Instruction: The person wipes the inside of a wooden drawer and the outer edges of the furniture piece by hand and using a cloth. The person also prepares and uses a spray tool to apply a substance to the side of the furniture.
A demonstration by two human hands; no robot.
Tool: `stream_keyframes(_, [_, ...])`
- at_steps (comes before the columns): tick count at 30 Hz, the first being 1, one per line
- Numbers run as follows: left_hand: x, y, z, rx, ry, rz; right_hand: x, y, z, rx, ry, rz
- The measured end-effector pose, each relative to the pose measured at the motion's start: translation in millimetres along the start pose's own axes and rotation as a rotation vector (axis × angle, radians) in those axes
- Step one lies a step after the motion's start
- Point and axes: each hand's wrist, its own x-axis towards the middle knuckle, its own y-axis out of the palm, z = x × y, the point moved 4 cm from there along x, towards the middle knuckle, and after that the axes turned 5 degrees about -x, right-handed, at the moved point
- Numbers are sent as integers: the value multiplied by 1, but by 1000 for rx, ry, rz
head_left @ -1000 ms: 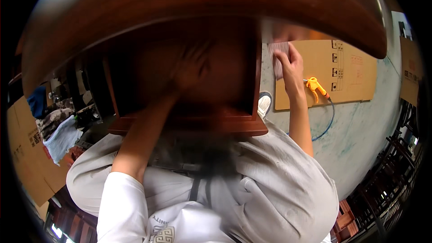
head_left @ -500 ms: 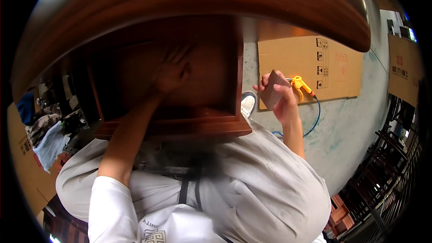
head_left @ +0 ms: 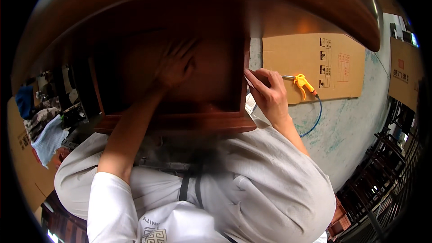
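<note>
Grey workshop floor (head_left: 355, 130), flat cardboard (head_left: 315, 63) behind. Left hand (head_left: 177, 65) spread flat inside dark wooden cabinet (head_left: 180, 121); right hand (head_left: 267, 92) nearer its right edge, pinching sandpaper (head_left: 248, 82).

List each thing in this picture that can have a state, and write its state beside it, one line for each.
Left hand: open, fingers spread, pressed flat on the wooden panel.
Right hand: closed around a small pale piece at the cabinet's edge; what it is cannot be told.
Wooden cabinet: lying against the person's lap, underside facing up.
Orange air gun: lying on the cardboard, blue hose attached.
Cardboard sheet: flat on the floor.
</note>
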Motion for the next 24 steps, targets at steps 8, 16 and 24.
stream_keyframes(8, [0, 2, 2, -42, 36, -39, 2, 6, 2, 14, 58, 3])
stream_keyframes(16, [2, 3, 3, 5, 36, -11, 16, 12, -3, 6, 134, -94])
stream_keyframes(24, [2, 3, 4, 4, 41, -5, 20, 15, -34, 725, 641, -161])
